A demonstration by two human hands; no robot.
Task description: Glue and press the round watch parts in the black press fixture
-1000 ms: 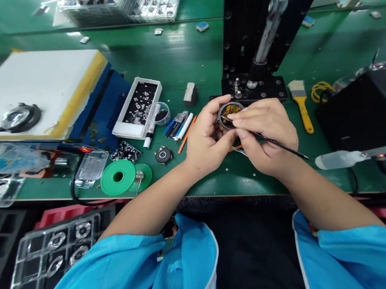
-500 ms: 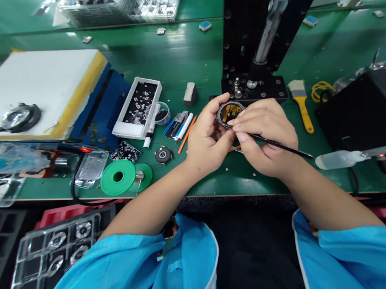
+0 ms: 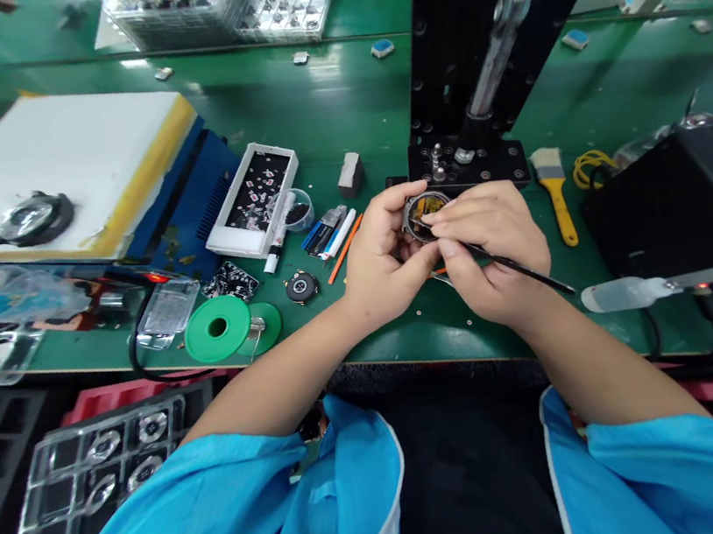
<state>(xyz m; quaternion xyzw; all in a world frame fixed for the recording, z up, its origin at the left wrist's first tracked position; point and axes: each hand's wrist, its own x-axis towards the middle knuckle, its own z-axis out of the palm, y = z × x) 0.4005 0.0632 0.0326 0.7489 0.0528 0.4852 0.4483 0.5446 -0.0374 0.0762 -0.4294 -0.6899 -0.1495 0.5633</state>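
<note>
Black and slim, the tool (image 3: 540,277) in our right grip (image 3: 494,248) points into the round, amber-faced case (image 3: 430,203) that our left grip (image 3: 387,256) clasps by its rim, just in front of the press (image 3: 442,60). We judge the case light, stiff, fragile inside, best held by that rim. Right of the press lies a brush (image 3: 560,200).

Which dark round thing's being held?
The golden-centred round case in the left hand; a black case lies on the white-topped box, a black disc on the green table.
</note>
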